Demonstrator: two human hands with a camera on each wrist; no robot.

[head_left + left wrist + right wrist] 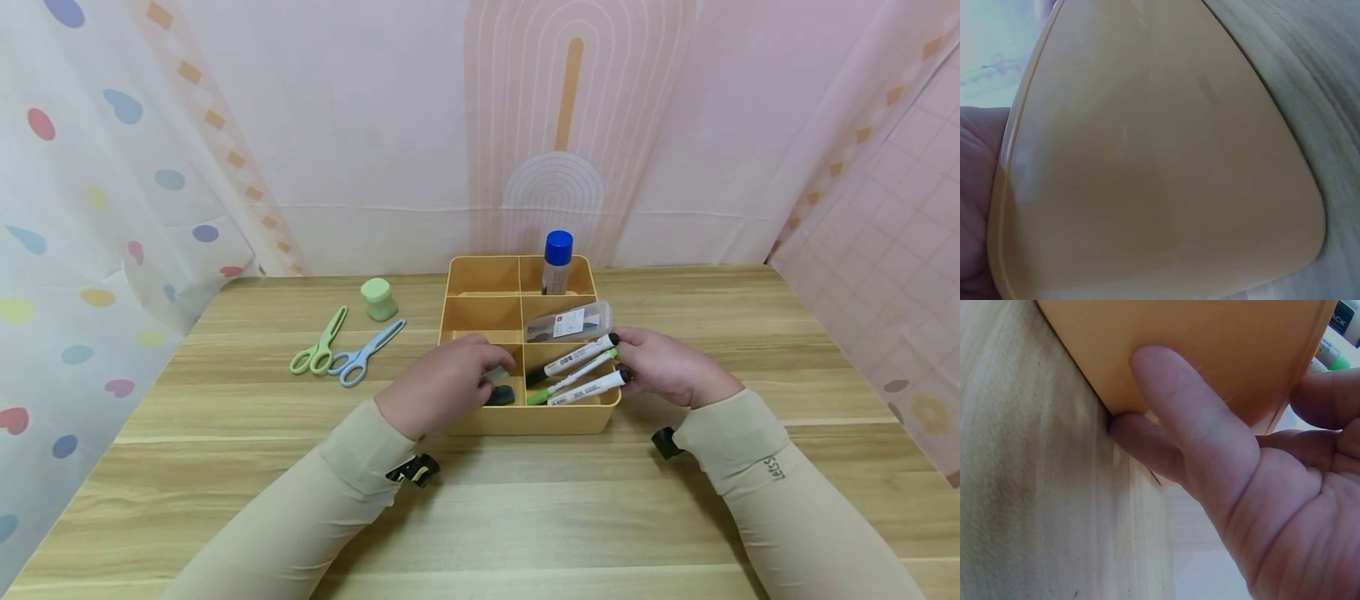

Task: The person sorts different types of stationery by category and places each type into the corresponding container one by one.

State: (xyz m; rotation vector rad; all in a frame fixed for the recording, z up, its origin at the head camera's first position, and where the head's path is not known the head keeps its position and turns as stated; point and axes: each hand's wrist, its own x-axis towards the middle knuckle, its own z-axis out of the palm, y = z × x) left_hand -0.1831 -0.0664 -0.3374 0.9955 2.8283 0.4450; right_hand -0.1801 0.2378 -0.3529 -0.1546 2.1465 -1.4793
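Observation:
A yellow desk organizer [528, 421] with several compartments stands on the table. My left hand [450, 379] reaches over its front-left compartment, with curled fingers pinching a small pale block [494, 374]. Just below lies a small dark object [501, 395]. My right hand [671, 367] touches the organizer's right side; in the right wrist view its fingers [1210, 419] lie fairly straight along the outer wall. Beside it, in the front-right compartment, lean a black-capped marker [573, 358], a green-tipped pen [577, 375] and another white marker [588, 388]. The left wrist view shows mostly the organizer's wall [1154, 156].
A clear plastic case [570, 322] lies in the middle-right compartment, and a blue-capped glue stick [557, 265] stands behind it. Left of the organizer are green scissors [324, 342], blue scissors [367, 352] and a light green rounded block [378, 300]. A patterned curtain [360, 125] hangs behind the table.

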